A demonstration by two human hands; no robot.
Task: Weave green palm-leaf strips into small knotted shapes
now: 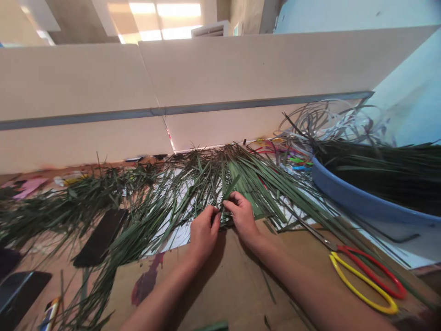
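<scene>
Both my hands meet over the far edge of a brown cardboard sheet (220, 285), beside a spread of long green leaf strips (151, 216). My left hand (205, 234) is closed, thumb against the curled fingers, at the lower end of a leaf strip (231, 186). Just right of it, my right hand (241, 216) pinches the same strip between thumb and fingers. The strip's free end slants up and to the right. What lies inside the left fingers is mostly hidden.
Scissors (365, 276) with red and yellow handles lie at right. Behind them stands a blue tub (372, 195) full of green strips, with white plastic strips (337, 119) coiled beyond. Dark phones (101, 236) lie at left. A pale partition (241, 69) closes off the back.
</scene>
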